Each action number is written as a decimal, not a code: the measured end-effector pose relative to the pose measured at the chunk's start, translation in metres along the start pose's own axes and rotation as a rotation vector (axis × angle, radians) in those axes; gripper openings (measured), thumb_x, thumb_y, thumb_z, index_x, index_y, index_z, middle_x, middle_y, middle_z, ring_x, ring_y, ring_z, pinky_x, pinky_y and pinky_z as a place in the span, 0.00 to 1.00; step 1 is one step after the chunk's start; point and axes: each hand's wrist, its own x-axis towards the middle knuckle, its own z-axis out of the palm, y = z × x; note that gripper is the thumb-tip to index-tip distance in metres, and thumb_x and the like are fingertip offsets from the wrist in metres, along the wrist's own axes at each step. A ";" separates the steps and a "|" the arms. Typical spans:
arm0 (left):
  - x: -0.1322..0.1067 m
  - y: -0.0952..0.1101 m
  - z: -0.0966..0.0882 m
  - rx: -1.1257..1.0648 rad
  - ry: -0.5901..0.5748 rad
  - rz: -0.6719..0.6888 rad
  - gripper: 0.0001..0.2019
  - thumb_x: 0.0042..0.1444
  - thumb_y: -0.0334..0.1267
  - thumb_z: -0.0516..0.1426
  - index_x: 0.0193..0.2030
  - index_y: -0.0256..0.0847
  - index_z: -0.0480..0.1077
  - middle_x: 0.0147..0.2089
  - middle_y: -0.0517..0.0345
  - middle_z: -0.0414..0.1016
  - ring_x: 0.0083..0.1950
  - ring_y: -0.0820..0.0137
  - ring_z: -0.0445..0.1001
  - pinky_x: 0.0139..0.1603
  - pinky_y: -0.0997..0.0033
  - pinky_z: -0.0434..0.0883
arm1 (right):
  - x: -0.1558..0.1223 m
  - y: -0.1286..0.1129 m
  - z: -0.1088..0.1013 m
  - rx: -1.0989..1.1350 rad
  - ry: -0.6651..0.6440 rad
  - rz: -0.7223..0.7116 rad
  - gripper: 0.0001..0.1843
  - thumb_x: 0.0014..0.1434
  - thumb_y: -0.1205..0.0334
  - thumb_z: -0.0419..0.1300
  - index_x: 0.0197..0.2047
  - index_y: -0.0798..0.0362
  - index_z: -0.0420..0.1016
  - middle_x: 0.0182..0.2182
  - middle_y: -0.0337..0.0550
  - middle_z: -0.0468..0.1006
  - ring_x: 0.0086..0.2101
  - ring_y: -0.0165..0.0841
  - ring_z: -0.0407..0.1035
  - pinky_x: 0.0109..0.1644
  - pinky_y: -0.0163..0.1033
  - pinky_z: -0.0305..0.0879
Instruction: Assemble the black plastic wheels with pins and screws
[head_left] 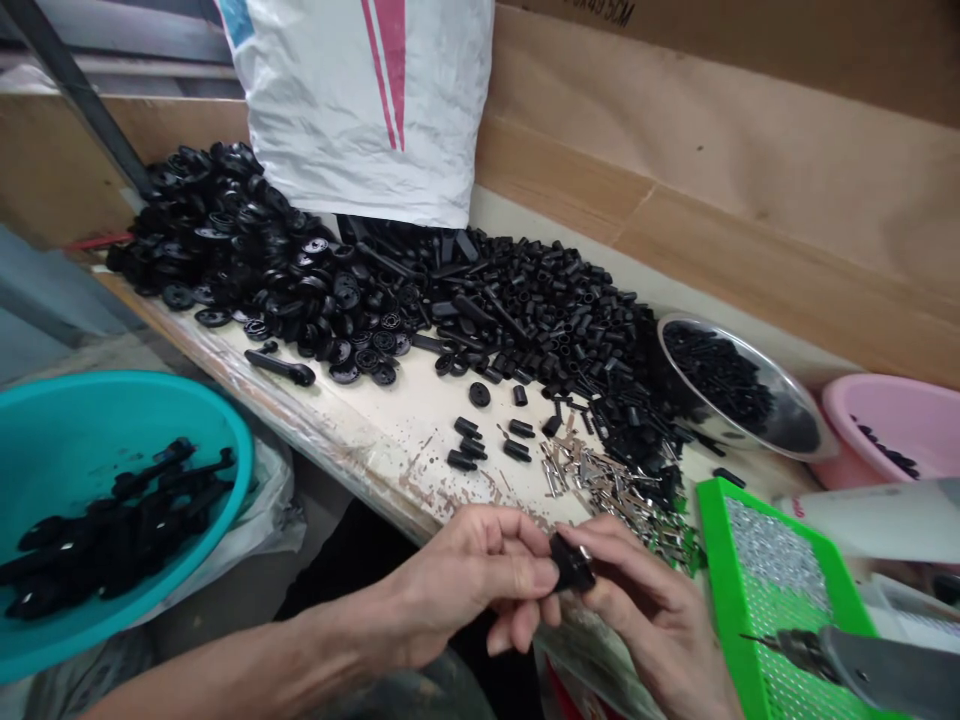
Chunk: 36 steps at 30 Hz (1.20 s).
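My left hand point(480, 575) pinches a small black plastic part point(570, 568) between thumb and fingers, near the front edge of the bench. From the other side my right hand point(649, 600) grips the same part. A shiny metal bit shows at the part's right end; the fingers hide much of the rest. Beyond my hands, several short black cylinders point(466, 448) and a round black disc point(480, 394) lie on the white worktop point(420, 430). A heap of small metal pins point(622, 490) is just past my right hand.
Black discs point(300, 270) and black sleeves point(570, 300) are heaped behind. A teal basin point(244, 440) stands left, a steel bowl point(795, 425) and pink basin point(847, 400) right. A green tray point(720, 590) of screws and an electric screwdriver point(862, 660), bit pointing left, are near.
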 end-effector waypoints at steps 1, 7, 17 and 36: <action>0.000 0.001 0.001 0.055 0.035 0.032 0.08 0.53 0.36 0.61 0.36 0.33 0.70 0.27 0.54 0.74 0.17 0.81 0.65 0.15 0.84 0.59 | 0.003 -0.003 -0.002 -0.023 -0.020 -0.001 0.14 0.61 0.59 0.61 0.50 0.38 0.77 0.41 0.39 0.76 0.41 0.31 0.71 0.43 0.29 0.69; 0.000 0.008 0.004 0.195 0.130 0.058 0.10 0.48 0.33 0.63 0.38 0.35 0.70 0.24 0.62 0.71 0.20 0.79 0.67 0.18 0.83 0.62 | 0.020 -0.020 -0.005 -0.012 0.019 0.028 0.11 0.56 0.57 0.66 0.44 0.39 0.79 0.38 0.38 0.75 0.34 0.29 0.71 0.36 0.30 0.69; -0.005 0.014 -0.002 0.272 0.025 -0.043 0.10 0.51 0.41 0.60 0.32 0.35 0.70 0.22 0.59 0.71 0.14 0.78 0.64 0.13 0.81 0.60 | 0.016 -0.024 -0.009 -0.153 -0.200 -0.111 0.21 0.65 0.59 0.56 0.60 0.35 0.67 0.42 0.38 0.75 0.42 0.32 0.70 0.46 0.36 0.67; -0.040 -0.001 0.020 0.300 -0.120 -0.087 0.16 0.59 0.47 0.56 0.38 0.32 0.72 0.30 0.53 0.75 0.18 0.81 0.64 0.17 0.80 0.51 | -0.033 -0.049 0.012 -0.158 0.116 -0.214 0.17 0.61 0.64 0.60 0.51 0.37 0.77 0.39 0.38 0.81 0.38 0.32 0.76 0.40 0.33 0.72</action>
